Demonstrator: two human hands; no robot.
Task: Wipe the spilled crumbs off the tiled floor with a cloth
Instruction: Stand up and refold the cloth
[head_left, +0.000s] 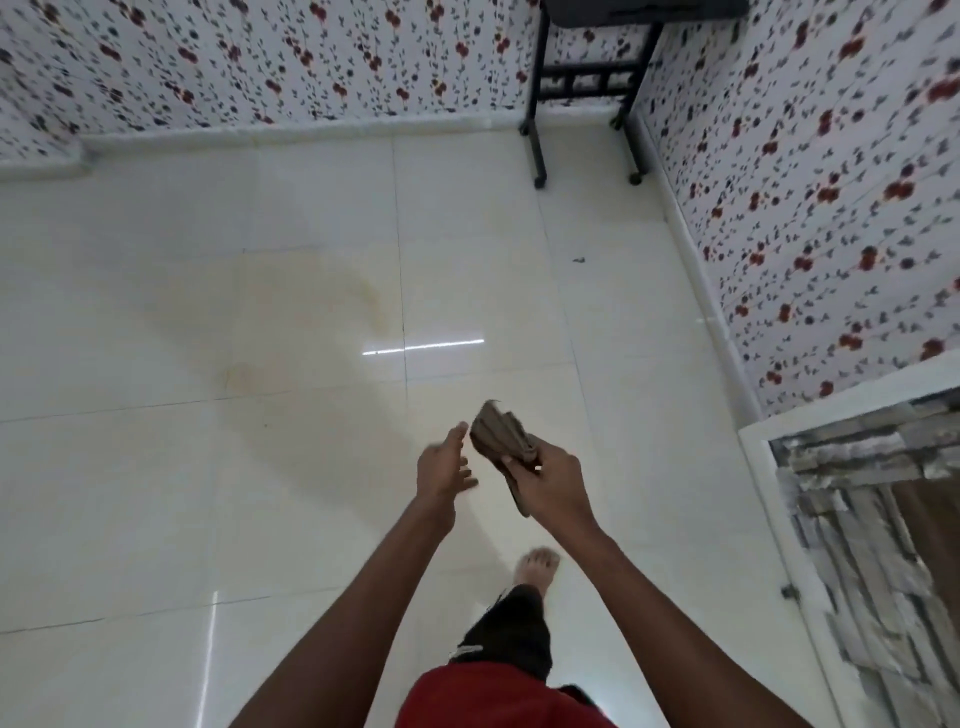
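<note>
A folded brown cloth (500, 435) is held up in my right hand (549, 480), well above the floor. Just left of the cloth my left hand (442, 463) has its fingers spread and holds nothing, its fingertips close to the cloth's edge. The glossy white tiled floor (260, 467) spreads below. A faint yellowish smear (332, 291) lies on the tiles ahead and to the left. One small dark speck (577, 259) sits further ahead on the right. I cannot make out crumbs elsewhere.
A black wheeled stand (537, 130) is in the far corner. Floral-papered walls (810, 182) run along the back and right. A white-framed door with stone pattern (857, 519) is at the right. My bare foot (540, 564) is on the tiles below my hands.
</note>
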